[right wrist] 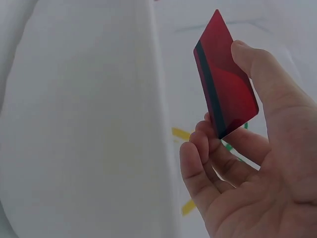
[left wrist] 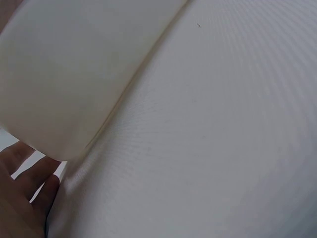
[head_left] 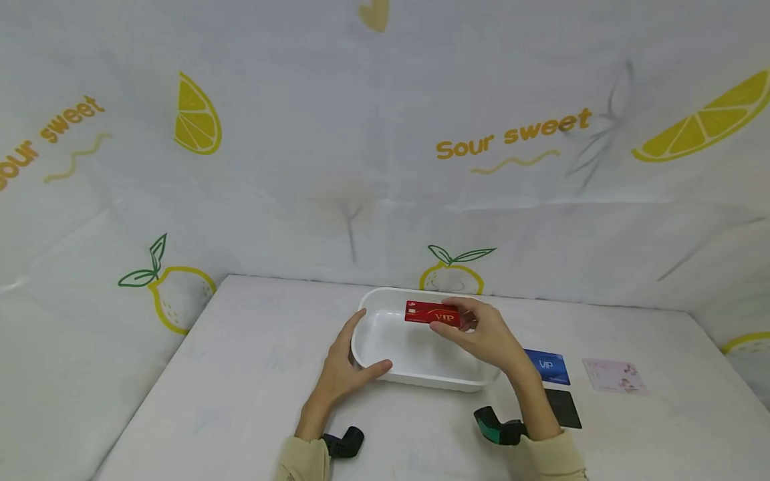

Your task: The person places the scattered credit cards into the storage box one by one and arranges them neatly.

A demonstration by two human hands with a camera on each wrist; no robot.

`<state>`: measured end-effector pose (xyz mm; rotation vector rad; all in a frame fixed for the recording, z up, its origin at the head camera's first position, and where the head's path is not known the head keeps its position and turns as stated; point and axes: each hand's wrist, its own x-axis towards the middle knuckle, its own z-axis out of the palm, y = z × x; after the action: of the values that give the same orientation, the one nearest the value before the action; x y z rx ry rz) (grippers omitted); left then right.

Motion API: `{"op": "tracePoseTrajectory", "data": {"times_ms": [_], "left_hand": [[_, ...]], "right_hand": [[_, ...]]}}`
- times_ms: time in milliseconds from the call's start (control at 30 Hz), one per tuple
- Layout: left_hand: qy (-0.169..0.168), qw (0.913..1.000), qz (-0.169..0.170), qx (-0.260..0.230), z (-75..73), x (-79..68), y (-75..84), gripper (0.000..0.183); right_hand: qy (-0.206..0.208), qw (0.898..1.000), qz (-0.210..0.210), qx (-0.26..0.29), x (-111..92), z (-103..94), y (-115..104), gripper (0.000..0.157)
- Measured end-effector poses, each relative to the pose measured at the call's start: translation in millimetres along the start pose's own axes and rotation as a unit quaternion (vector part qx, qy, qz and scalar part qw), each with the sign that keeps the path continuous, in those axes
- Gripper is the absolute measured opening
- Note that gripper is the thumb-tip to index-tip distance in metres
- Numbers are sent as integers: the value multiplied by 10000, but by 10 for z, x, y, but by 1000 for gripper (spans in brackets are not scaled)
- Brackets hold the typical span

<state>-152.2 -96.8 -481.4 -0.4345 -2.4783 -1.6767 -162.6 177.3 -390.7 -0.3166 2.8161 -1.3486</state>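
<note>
Right hand [head_left: 490,334] pinches the red card [head_left: 433,314] over the white tray [head_left: 421,374], left hand [head_left: 349,364] open bracing it; releasing looks next.

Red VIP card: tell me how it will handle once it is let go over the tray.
The red VIP card looks stiff: it stays flat in the right hand. Thin and probably light, it may flutter. Its glossy face could slide on the white tray, which the left hand steadies.
</note>
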Motion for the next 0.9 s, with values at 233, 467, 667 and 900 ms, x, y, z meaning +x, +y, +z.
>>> {"op": "tracePoseTrajectory", "data": {"times_ms": [233,467,667,900], "left_hand": [[-65,10000,-22,47,1,-8,3,101],[-59,9999,-75,120,-10,-12,3,101],[-3,9998,-121,140,-8,-11,17,99],[-15,9999,-103,133,2,-1,19,99]], "right_hand": [[-120,9999,-117,-31,95,213,21,51],[-327,9994,-33,92,200,428,30,51],[-368,9992,-83,159,280,556,23,50],[-458,9987,-89,192,318,643,30,51]]}}
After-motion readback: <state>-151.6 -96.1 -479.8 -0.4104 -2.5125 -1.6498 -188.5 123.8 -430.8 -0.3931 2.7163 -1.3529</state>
